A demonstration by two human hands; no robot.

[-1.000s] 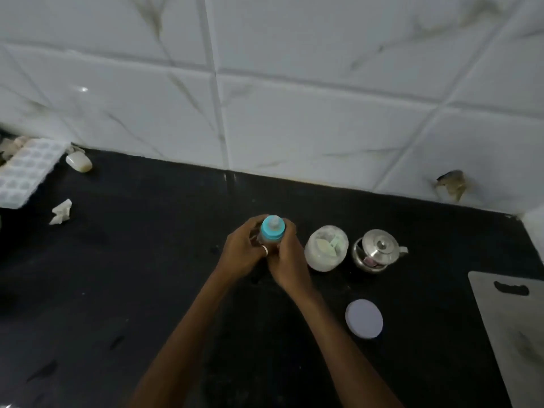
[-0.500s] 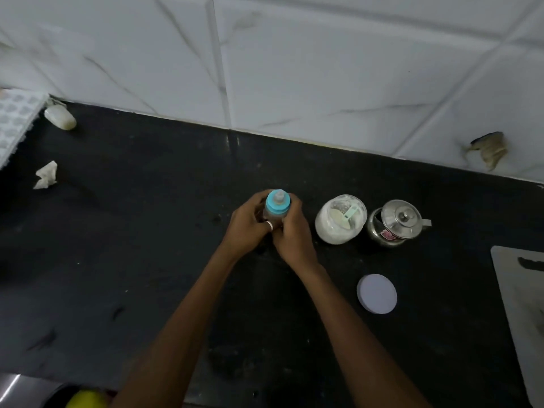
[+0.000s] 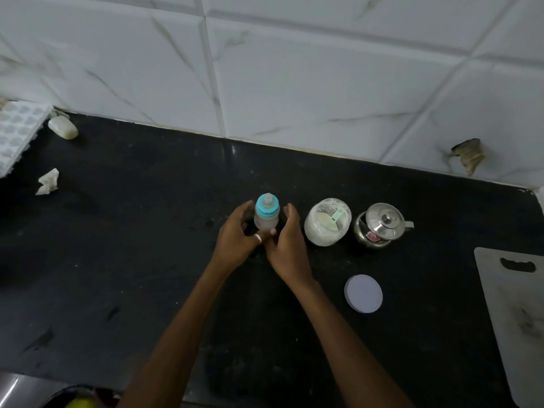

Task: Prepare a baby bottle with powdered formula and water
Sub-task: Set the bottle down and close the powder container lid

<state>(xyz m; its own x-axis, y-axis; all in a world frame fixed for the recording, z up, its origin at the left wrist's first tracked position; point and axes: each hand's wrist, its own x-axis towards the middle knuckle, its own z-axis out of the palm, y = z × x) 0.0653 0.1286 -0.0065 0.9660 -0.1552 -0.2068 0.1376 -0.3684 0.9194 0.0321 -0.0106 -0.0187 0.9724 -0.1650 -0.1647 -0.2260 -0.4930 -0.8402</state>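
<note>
A small baby bottle (image 3: 266, 216) with a blue collar and clear teat stands upright on the black counter (image 3: 132, 245), holding whitish contents. My left hand (image 3: 235, 235) is just left of it and my right hand (image 3: 287, 241) just right, both with fingers spread; only fingertips lie near the bottle's base. To the right is an uncovered glass jar of white powder (image 3: 316, 231) with a pale green scoop (image 3: 337, 216) inside. Its round white lid (image 3: 363, 293) lies flat nearer me. A lidded steel pot (image 3: 379, 226) stands right of the jar.
A grey cutting board (image 3: 518, 319) lies at the right edge. At far left are a white ice tray (image 3: 17, 134), a whitish lump (image 3: 62, 128) and crumpled paper (image 3: 48, 181). A tiled wall (image 3: 294, 83) backs the counter. A steel sink edge (image 3: 17, 390) shows bottom left.
Both hands were wrapped around the bottle; now their fingers have spread away from its upper part and the bottle stands on the counter. The camera has tilted down slightly.
</note>
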